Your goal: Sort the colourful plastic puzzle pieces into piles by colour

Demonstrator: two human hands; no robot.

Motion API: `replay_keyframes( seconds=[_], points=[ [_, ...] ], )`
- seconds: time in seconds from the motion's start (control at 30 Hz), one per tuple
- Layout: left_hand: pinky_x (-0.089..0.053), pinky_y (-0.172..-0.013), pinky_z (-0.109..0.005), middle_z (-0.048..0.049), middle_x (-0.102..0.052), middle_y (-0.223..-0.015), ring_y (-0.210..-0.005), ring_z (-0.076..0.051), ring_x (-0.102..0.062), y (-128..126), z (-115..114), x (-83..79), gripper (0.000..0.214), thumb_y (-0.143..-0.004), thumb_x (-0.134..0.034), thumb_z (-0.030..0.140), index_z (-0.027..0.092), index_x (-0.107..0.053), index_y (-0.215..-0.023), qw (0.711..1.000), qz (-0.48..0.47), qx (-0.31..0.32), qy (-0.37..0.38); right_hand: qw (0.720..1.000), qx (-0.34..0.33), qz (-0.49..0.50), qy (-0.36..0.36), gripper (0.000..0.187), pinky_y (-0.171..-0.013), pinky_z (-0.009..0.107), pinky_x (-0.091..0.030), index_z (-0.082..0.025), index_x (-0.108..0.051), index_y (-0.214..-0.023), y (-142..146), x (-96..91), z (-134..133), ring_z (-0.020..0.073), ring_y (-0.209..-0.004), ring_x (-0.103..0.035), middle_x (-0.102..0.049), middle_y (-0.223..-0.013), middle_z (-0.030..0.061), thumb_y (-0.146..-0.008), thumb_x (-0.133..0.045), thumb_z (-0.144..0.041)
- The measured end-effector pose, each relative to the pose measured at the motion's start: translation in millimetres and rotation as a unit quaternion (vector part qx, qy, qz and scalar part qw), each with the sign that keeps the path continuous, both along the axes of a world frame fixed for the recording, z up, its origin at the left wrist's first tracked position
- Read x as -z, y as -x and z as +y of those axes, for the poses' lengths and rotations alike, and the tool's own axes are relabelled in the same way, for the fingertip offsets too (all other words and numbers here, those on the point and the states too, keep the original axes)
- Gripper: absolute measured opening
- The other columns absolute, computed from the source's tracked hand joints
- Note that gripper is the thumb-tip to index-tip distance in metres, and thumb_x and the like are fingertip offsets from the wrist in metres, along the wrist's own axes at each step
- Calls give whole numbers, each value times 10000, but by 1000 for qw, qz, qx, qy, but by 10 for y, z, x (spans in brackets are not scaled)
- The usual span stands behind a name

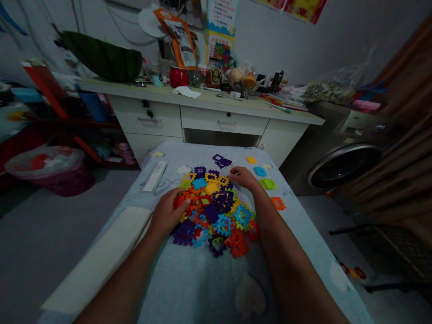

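A heap of colourful plastic interlocking building pieces [212, 211] lies on a cloth-covered table [199, 288]. Most are notched squares with cut-out centres, in purple, orange, yellow, blue, red and green. At the heap's left edge, my left hand [168, 212] rests against orange pieces, thumb and fingers apart. My right hand [245, 177] is at the far right edge, fingers curved but apart, close to a yellow window-shaped piece [223, 181]; nothing shows in its grasp. Two joined-looking purple pieces [222, 160] lie beyond it. Right of my forearm, a yellow [251, 159], a blue [259, 171], a green [268, 184] and an orange piece [278, 203] form a column.
A narrow white box [154, 177] and a long white board [97, 258] lie along the table's left side. Behind stands a white cabinet [224, 118] carrying a watermelon [101, 56], jars and papers. A washing machine [337, 148] is at right, a pink bin [56, 175] at left.
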State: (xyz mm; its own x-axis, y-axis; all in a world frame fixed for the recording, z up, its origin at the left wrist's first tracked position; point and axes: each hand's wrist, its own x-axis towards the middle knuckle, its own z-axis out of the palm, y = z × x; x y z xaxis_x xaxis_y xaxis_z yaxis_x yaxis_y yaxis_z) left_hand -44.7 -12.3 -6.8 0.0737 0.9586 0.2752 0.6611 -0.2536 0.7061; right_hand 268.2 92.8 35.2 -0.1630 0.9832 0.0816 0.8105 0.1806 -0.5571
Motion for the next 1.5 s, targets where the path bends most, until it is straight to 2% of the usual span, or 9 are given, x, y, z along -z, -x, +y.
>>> replay_keyframes(
  seconds=[0.3,0.47,0.6,0.8,0.93,1.03,1.17,1.33,1.5],
  points=[
    [-416,-1059,-439,-101,-553,-1300,-1220,-270,-533,-31,-5,21,407,-851,-542,481,224,-591,-1163,1000,12,-26,-5,999,-35,12,-17,257,-791,280,-463,-181,-705,-961,139,205,-46,165,-840,-599,-675,-912,20,-706,-689,-203],
    [-397,-1077,-468,-134,-371,-1472,-1305,-324,-464,-42,15,31,487,-835,-546,541,209,-580,-1190,996,68,-59,-1,989,-18,150,6,255,-645,238,-427,-165,-654,-931,141,191,-68,119,-676,-525,-574,-731,-37,-686,-670,-235],
    [-408,-1042,-466,-127,-553,-1301,-1225,-306,-515,-82,31,-41,505,-886,-453,538,194,-531,-1247,991,129,-25,38,953,-9,299,36,225,-585,218,-414,-181,-596,-839,127,179,-101,99,-617,-504,-540,-678,-61,-644,-674,-263],
    [-396,-1038,-452,-147,-489,-1422,-1294,-320,-460,-161,53,-292,613,-909,-357,541,173,-436,-1393,959,252,11,126,893,1,441,86,315,-475,199,-387,-211,-534,-789,116,186,-100,84,-509,-494,-555,-610,-72,-584,-751,-313],
    [-419,-1000,-464,-147,-550,-1333,-1224,-332,-526,-107,213,-487,606,-897,-327,605,208,-565,-1287,944,293,36,150,855,3,508,101,376,-535,227,-481,-234,-509,-822,127,134,-117,112,-577,-583,-629,-683,-54,-590,-783,-347],
    [-415,-1009,-480,-144,-564,-1267,-1160,-331,-563,-83,403,-568,575,-884,-348,599,197,-636,-1178,960,263,-19,98,834,-4,543,98,387,-645,263,-537,-240,-489,-825,149,108,-130,129,-672,-638,-662,-734,-46,-610,-792,-348],
    [-395,-1070,-405,-101,-562,-1273,-1229,-273,-525,-117,642,-502,496,-870,-403,535,197,-638,-1146,989,143,9,35,837,17,538,97,367,-627,239,-520,-238,-464,-841,145,142,-102,133,-700,-669,-693,-773,-35,-638,-752,-339],
    [-359,-1112,-383,-102,-548,-1326,-1279,-268,-490,-131,811,-276,481,-838,-469,527,184,-643,-1127,998,46,-5,48,869,103,481,57,279,-455,168,-385,-235,-438,-859,62,235,-25,117,-570,-640,-671,-687,-48,-682,-643,-302],
    [-421,-1047,-383,-76,-626,-1259,-1184,-257,-569,-110,795,-118,489,-830,-511,523,206,-632,-1183,997,-8,0,82,867,147,475,11,264,-436,168,-378,-235,-433,-866,98,331,1,113,-526,-613,-627,-635,-60,-687,-609,-317]
  ],
)
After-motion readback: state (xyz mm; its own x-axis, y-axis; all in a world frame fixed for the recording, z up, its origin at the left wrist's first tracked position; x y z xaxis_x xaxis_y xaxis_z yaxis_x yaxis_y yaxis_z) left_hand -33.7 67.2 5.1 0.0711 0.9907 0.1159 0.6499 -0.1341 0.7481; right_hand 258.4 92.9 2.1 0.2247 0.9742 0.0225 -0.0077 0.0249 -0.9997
